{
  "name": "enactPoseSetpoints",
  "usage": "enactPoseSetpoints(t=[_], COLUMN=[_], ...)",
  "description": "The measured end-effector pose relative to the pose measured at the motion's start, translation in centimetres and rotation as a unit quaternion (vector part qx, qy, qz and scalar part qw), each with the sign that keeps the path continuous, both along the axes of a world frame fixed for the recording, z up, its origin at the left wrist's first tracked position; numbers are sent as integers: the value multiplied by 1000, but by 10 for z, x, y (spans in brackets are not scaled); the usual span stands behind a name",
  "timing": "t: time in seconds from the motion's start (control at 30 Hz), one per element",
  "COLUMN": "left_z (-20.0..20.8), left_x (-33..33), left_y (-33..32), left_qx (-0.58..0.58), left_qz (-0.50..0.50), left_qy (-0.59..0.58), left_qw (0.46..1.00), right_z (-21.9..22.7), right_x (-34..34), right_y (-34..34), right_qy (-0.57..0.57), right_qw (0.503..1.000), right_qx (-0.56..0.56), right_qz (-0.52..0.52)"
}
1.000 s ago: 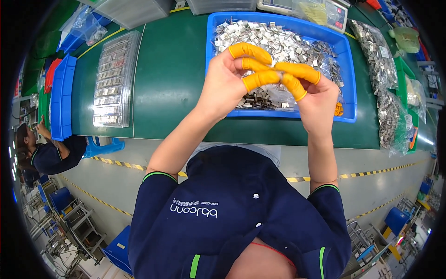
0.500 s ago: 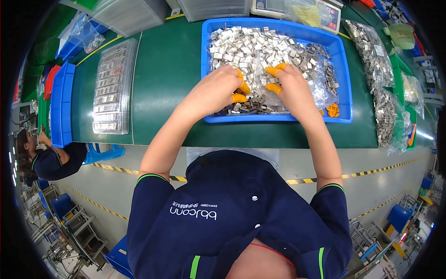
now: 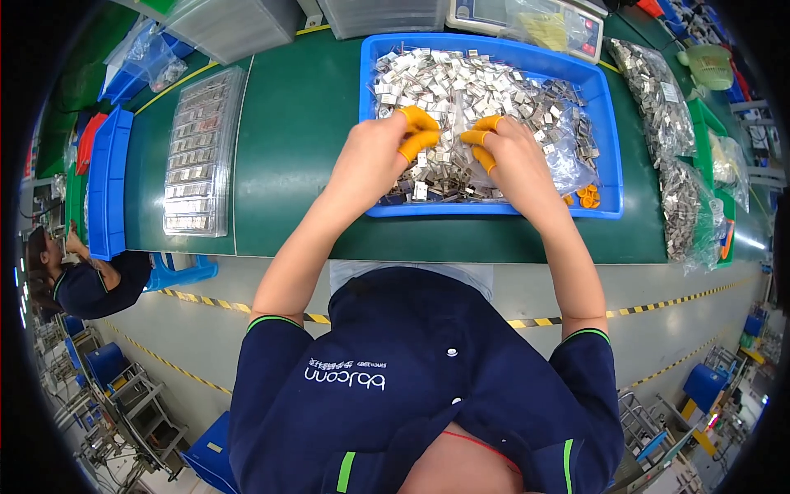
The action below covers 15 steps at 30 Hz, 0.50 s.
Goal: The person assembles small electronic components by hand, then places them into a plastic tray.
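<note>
A blue tray (image 3: 616, 132) in front of me holds a heap of small silvery metal connectors (image 3: 436, 70), with darker ones at its right side. Over the near middle of the heap are both my hands, their fingers capped in orange finger cots. The thumb and fingers of my left hand (image 3: 372, 156) come together in a pinch; what lies between the tips is too small to make out. Facing it across a narrow gap, my right hand (image 3: 518, 165) has its fingers bent toward the thumb, and anything in them is hidden. Clear plastic film (image 3: 573, 169) lies on the parts beside it.
Loose orange finger cots (image 3: 588, 196) sit in the tray's near right corner. A clear blister tray (image 3: 197, 156) with rows of parts lies left. Bags of metal parts (image 3: 654, 90) line the right side. A scale (image 3: 527, 20) stands behind. Far left, a co-worker (image 3: 99, 276) sits.
My left hand has risen away from the near parts, and its spread fingers have drawn together. The right hand's fingers have closed in and shifted slightly left.
</note>
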<state>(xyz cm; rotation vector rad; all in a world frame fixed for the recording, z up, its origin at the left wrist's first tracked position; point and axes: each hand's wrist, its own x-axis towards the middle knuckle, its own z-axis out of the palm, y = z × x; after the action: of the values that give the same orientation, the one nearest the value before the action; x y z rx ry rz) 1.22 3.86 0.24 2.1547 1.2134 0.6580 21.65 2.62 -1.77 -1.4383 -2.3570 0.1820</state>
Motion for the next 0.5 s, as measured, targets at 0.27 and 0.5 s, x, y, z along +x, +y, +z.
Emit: enactPoseSetpoints(t=[0.27,0.5], left_z=[8,5], left_x=[-11,-10], left_y=[-7,-16], left_qx=[-278,-290], left_qz=[111,102], left_qy=[-372,-401], left_qw=[879,863], right_z=[9,3], right_x=[-1,1], right_y=[-7,-1], right_qy=[97,63], right_qw=[994,997], right_qx=[-44,-26], right_qz=[35,-25])
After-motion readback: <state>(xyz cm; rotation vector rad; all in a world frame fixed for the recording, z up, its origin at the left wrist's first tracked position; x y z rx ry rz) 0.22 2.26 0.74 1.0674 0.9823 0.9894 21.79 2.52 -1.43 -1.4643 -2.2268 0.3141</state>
